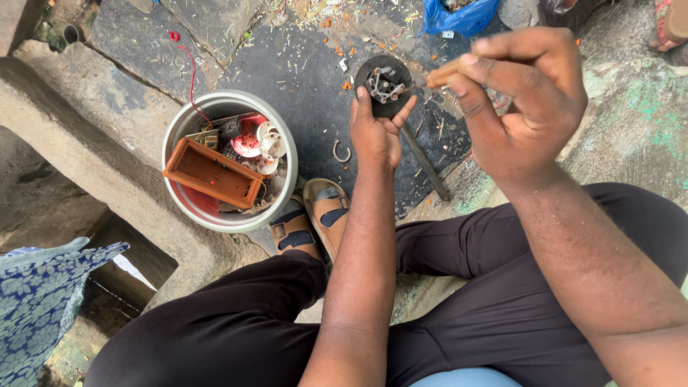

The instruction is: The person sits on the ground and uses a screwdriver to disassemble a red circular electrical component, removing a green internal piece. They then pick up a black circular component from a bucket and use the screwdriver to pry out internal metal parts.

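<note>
My left hand (375, 132) holds up a round black electrical part (385, 84) with metal terminals on its face, fingers wrapped around its lower edge. My right hand (519, 100) is closed around a tool with a pale wooden-looking handle (448, 70); its thin tip reaches the terminals of the black part. Both hands are raised above my crossed legs in black trousers.
A metal bowl (284, 143) at left holds an orange plastic box (211, 172), red and white parts and wires. A dark rod (424, 163) and a small metal hook (341, 152) lie on the stone ground. My sandalled feet (312, 218) sit beside the bowl. A blue bag (459, 16) lies at the top.
</note>
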